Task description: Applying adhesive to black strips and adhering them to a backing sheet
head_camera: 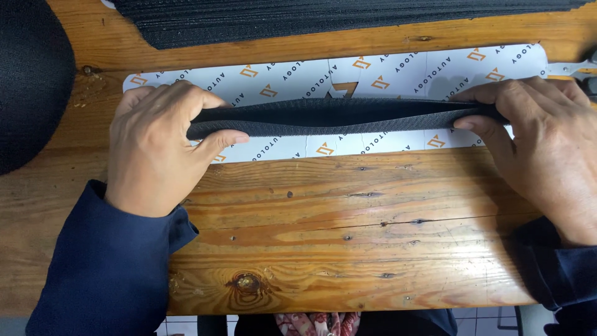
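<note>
I have the black webbing strip (336, 117) pinched at each end, left hand (158, 149) and right hand (541, 137) both clamped; I'd keep tension even over the white template (373, 65) beneath.

The left hand (155, 146) lies palm down, knuckles up, with its fingers curled over and its thumb stretched out to the right beneath them, so that thumb and fingers pinch together. The right hand (541, 137) mirrors it from the other side, fingers bent over the top and thumb pointing left, closed in the same pinch. Both wrists run back towards the body in dark blue sleeves, forearms spread well apart.
</note>
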